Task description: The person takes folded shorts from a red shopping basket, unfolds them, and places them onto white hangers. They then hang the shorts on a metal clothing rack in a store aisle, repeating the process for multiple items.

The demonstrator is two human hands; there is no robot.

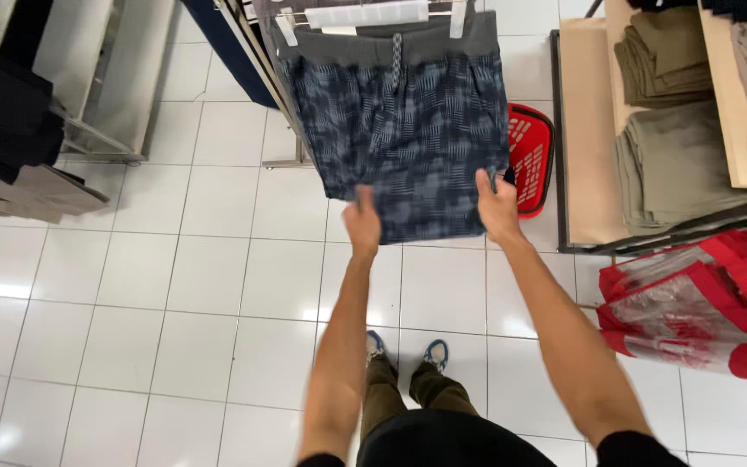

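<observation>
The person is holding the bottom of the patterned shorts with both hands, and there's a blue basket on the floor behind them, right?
Not quite. The head view shows the basket is red, not blue. The rest holds: the left hand and right hand both grip the bottom edge of the patterned shorts.

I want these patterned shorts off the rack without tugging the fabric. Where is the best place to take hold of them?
Probably the white clip hanger along the grey waistband, reached from the front and above. It carries the patterned shorts, which hang flat facing you. The left hand and right hand pinch only the loose bottom hem, which would just stretch.
</observation>
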